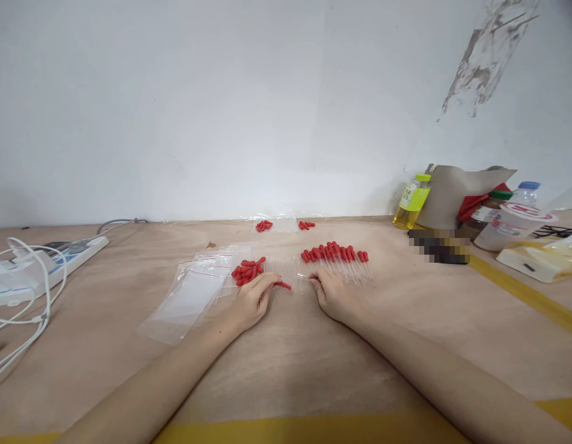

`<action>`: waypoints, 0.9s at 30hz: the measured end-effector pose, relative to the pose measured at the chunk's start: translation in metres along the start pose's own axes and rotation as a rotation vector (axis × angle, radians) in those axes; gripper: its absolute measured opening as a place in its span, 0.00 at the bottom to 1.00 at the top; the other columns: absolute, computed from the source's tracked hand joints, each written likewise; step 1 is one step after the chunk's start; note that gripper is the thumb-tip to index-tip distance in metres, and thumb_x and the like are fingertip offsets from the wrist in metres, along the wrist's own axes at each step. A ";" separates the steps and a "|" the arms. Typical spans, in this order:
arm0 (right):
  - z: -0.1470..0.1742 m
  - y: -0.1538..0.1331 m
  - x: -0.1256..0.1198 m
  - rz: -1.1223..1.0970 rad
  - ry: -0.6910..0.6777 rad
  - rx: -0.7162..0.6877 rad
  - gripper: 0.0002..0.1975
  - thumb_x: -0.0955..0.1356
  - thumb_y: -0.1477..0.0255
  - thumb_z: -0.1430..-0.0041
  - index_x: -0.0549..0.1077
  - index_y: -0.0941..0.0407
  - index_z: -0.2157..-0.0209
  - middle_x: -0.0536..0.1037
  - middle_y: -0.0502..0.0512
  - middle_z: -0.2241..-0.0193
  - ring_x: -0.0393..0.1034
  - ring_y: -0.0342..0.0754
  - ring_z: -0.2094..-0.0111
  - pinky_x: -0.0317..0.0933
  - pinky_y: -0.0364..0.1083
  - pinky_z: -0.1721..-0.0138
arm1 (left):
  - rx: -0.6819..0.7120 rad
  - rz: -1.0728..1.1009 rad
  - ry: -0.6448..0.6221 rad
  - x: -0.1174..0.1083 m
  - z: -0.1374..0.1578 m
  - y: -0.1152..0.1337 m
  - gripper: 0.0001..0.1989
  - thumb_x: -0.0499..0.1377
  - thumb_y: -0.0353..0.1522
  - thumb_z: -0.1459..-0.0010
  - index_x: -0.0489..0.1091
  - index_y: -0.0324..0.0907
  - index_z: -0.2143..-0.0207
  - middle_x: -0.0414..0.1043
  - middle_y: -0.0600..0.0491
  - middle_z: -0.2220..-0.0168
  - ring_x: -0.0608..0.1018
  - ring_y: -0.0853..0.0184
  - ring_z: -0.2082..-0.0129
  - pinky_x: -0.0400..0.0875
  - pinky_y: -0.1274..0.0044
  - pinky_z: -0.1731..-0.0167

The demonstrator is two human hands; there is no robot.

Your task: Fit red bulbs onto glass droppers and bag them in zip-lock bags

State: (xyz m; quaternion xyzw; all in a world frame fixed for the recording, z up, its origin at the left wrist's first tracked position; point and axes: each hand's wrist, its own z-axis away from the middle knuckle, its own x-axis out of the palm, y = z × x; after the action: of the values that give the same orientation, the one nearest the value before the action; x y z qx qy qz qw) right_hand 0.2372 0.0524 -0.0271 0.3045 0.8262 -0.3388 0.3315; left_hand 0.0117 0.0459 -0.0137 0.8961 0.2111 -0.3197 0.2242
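Note:
My left hand (258, 300) is closed in a pinch, and a red rubber bulb (283, 285) sticks out to the right of its fingertips. My right hand (330, 293) pinches the end of a thin clear glass tube (304, 275) that points left. Between the hands lies a row of bare glass tubes (281, 265), partly hidden by my left hand. A pile of loose red bulbs (246, 271) rests just beyond my left hand. Past my right hand, several glass droppers (335, 251) with red bulbs fitted lie side by side, bulbs toward the wall.
Clear zip bags (193, 296) lie left of the bulbs. Bagged red bulbs (264, 226) sit by the wall. A power strip (77, 256) with white cables is at far left. At right stand a yellow-liquid bottle (410, 203), a plastic cup (512, 228) and a tissue pack (545, 256).

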 end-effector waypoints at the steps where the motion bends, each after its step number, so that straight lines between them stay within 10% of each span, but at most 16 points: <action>1: 0.000 0.000 0.000 -0.003 -0.006 -0.005 0.09 0.55 0.75 0.40 0.64 0.57 0.67 0.70 0.55 0.68 0.63 0.46 0.67 0.54 0.45 0.64 | 0.002 -0.003 -0.002 0.000 0.000 0.002 0.15 0.45 0.23 0.43 0.64 0.41 0.57 0.69 0.49 0.58 0.72 0.68 0.58 0.68 0.74 0.58; 7: 0.000 0.001 0.001 -0.011 -0.014 -0.047 0.08 0.56 0.76 0.41 0.64 0.57 0.66 0.70 0.54 0.68 0.64 0.46 0.66 0.53 0.46 0.62 | -0.016 -0.046 0.008 -0.001 -0.004 0.009 0.12 0.48 0.23 0.47 0.70 0.40 0.66 0.70 0.49 0.62 0.72 0.67 0.63 0.69 0.74 0.61; 15: 0.000 0.001 0.001 -0.025 -0.013 -0.059 0.07 0.56 0.76 0.41 0.64 0.57 0.66 0.71 0.54 0.67 0.64 0.45 0.65 0.53 0.45 0.63 | 0.049 -0.156 -0.274 -0.006 -0.006 0.020 0.17 0.54 0.35 0.45 0.65 0.46 0.52 0.64 0.48 0.54 0.65 0.60 0.56 0.59 0.65 0.54; 27: -0.001 0.004 0.004 -0.048 0.029 -0.058 0.06 0.58 0.76 0.42 0.64 0.56 0.68 0.71 0.54 0.68 0.64 0.46 0.68 0.54 0.46 0.65 | -0.047 -0.038 -0.187 0.006 -0.006 0.013 0.06 0.53 0.32 0.43 0.67 0.43 0.63 0.66 0.51 0.64 0.68 0.66 0.63 0.63 0.73 0.61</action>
State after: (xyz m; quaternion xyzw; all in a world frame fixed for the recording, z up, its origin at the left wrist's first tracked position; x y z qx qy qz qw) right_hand 0.2371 0.0563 -0.0307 0.2798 0.8474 -0.3181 0.3201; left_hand 0.0262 0.0399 -0.0097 0.8525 0.2137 -0.4014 0.2578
